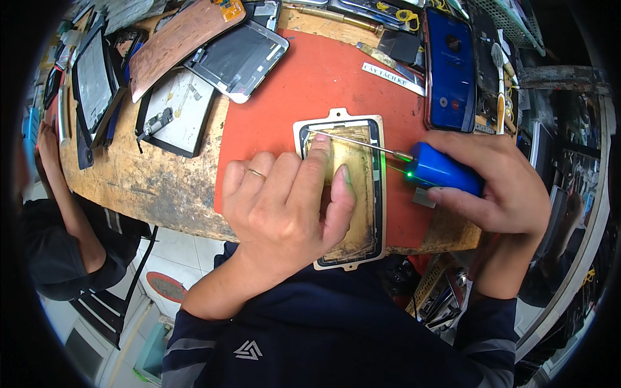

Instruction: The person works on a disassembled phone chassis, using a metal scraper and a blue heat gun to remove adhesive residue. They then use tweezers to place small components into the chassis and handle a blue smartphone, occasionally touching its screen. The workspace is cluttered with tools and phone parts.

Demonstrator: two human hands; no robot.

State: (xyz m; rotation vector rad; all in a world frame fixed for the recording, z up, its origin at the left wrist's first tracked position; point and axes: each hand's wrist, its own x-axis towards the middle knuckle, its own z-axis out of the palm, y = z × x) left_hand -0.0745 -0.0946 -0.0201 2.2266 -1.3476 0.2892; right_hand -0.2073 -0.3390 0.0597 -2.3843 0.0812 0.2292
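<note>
Well, the right hand (495,181) has a blue tool (449,169) pinched beside a golden panel (356,216).
From here I see its thumb and fingers parted by the handle's width; the thin shaft (356,141) reaches just past the straight index fingertip of the left hand (278,204), whose thumb stands apart, nothing visibly gripped, the panel beneath.

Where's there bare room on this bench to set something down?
The red mat is bare beyond the tray, between the grey phone shell and the white label strip. The bench is bare at left too, between the white-lined housing and the near edge. Phones and tools crowd the far side.
</note>
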